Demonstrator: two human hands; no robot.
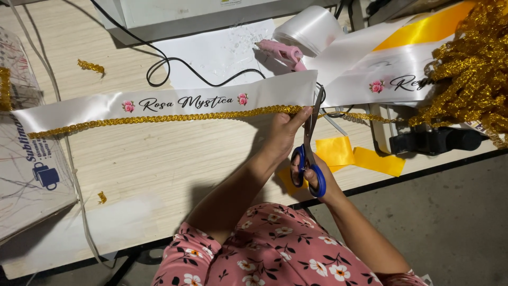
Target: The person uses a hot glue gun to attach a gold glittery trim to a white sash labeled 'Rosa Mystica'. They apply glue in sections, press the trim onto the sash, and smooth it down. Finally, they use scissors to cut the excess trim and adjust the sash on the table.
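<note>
A white satin ribbon [159,103] with black script and two pink roses lies across the wooden table [159,159]. Gold braided trim [159,118] runs along its lower edge. My left hand [283,135] pinches the trim at the ribbon's right end. My right hand [312,175] grips blue-handled scissors [309,145], whose blades point up at the ribbon's right edge. Beyond the cut, the trim continues right toward a heap of gold trim [471,69].
A pink glue gun [283,53], a roll of white ribbon [309,29], another printed white ribbon [391,79], yellow ribbon pieces [360,156], a black cable [174,63] and a grey machine [185,13] lie at the back. A clear bag [26,159] sits left.
</note>
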